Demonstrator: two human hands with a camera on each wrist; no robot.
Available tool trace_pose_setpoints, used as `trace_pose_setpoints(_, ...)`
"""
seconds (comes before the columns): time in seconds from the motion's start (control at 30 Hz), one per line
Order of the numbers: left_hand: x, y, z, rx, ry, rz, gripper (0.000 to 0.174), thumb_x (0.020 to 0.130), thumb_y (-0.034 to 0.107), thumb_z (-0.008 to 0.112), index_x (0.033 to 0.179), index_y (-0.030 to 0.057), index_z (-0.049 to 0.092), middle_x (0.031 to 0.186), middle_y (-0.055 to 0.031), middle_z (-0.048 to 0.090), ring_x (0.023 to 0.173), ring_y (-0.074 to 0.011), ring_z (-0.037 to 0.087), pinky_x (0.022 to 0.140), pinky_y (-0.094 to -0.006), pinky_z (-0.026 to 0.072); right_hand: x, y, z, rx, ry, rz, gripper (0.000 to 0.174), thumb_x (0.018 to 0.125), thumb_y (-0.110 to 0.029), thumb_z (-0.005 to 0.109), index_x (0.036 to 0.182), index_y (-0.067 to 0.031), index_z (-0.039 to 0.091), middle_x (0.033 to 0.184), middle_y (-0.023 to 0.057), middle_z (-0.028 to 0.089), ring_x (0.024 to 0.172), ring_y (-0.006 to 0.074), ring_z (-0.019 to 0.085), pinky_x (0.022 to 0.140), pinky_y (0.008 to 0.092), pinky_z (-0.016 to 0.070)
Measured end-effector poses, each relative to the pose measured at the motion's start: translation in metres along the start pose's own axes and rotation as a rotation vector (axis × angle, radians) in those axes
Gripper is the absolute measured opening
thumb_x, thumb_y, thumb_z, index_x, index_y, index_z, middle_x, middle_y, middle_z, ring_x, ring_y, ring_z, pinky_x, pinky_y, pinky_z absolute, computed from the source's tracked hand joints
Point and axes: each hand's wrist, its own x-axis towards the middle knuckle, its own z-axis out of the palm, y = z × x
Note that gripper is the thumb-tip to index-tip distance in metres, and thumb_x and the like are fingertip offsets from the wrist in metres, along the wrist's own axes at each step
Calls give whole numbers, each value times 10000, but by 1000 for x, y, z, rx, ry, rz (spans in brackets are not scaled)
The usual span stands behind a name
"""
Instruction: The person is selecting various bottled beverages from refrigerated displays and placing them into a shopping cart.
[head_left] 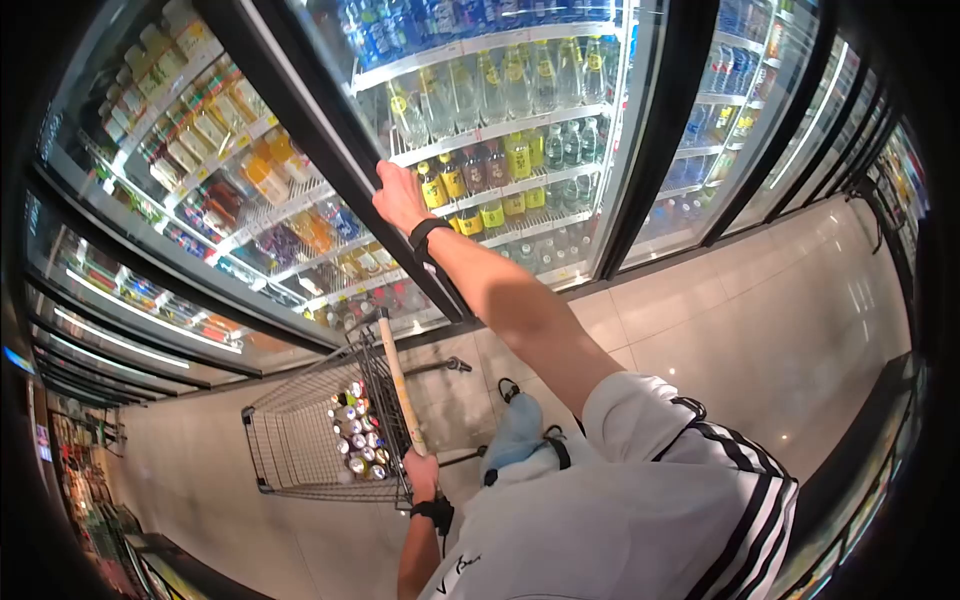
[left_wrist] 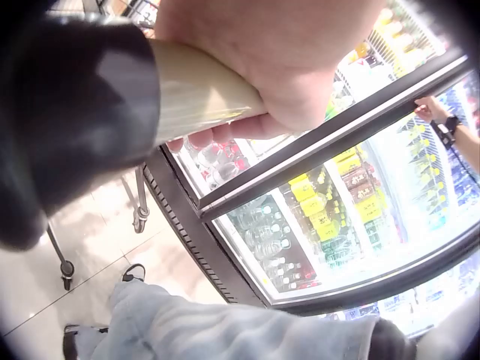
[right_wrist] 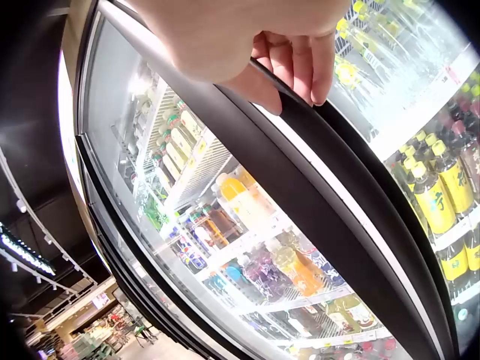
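Note:
My left hand (head_left: 422, 474) grips the end of the pale handle (head_left: 402, 395) of a wire shopping cart (head_left: 285, 465). In the left wrist view, the fingers (left_wrist: 232, 129) curl under that handle. Several cans (head_left: 360, 440) stand in the cart's basket. My right hand (head_left: 399, 198) reaches up to the black edge of a glass fridge door (right_wrist: 360, 187). Seen from the right wrist, its thumb and fingers (right_wrist: 302, 71) pinch that edge from both sides. Bottles with yellow labels (right_wrist: 433, 196) line the shelves just beside it.
Further glass fridge doors (head_left: 690, 130) run along both sides of the one I hold. Inside, shelves carry clear bottles (head_left: 490, 85) and juice bottles (head_left: 265, 180). Pale floor tiles (head_left: 740, 310) lie around my feet, and a dark low case (head_left: 860, 470) stands behind me.

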Motion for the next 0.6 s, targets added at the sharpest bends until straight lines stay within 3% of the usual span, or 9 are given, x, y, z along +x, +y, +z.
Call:
trace_pose_setpoints(0.1,1,6,-2,34,56,0,305,737,104,652,990,-64,674,892,-299,690,930,-445,675,825,-465,525,0,-15,-15,-20,-36,95,201,720,31,559,916,19,601,966,255,667,937,467,623,832,548,492)
trace_pose_setpoints(0.2,1,12,-3,-69,11,28,287,743,71,640,982,-87,665,871,-280,700,914,-427,690,805,-444,529,-13,-19,-25,-29,-31,63,190,706,37,558,893,8,578,934,244,653,926,458,613,803,547,484)
trace_pose_setpoints(0.23,9,0,1,-50,71,94,214,744,65,615,869,-103,659,722,-218,691,724,-307,721,663,-406,533,-19,-20,-24,-4,-17,34,187,701,38,561,886,5,570,915,240,646,918,457,608,792,547,481)
trace_pose_setpoints(0.3,12,-2,7,-44,90,98,203,748,68,617,858,-98,654,703,-212,686,693,-300,716,636,-408,531,-34,-15,-30,28,-21,-1,188,700,31,569,885,-4,560,897,227,631,891,460,599,767,546,477)
trace_pose_setpoints(0.33,16,-2,5,-42,82,105,203,748,68,617,858,-98,654,703,-212,686,693,-300,716,636,-408,531,-44,-16,-37,56,2,-27,208,695,40,571,897,-7,554,892,216,621,875,463,594,744,547,473)
trace_pose_setpoints(0.4,17,4,0,6,20,-8,281,740,51,620,975,-95,666,863,-279,703,888,-410,701,794,-434,531,-67,-35,-51,100,33,-25,230,689,49,569,907,-15,539,882,198,600,847,462,584,709,545,464)
trace_pose_setpoints(0.53,26,11,2,-96,34,3,254,762,46,618,963,-97,676,847,-269,707,866,-405,703,771,-432,527,-101,-43,-79,155,30,-77,260,663,46,567,915,-1,521,879,213,585,860,458,584,723,536,468)
trace_pose_setpoints(0.6,22,25,0,-90,53,50,232,769,55,635,932,-109,661,846,-272,704,858,-414,699,764,-439,520,-116,-39,-94,162,-7,-88,274,677,10,619,923,1,499,882,209,579,845,466,569,689,524,456)
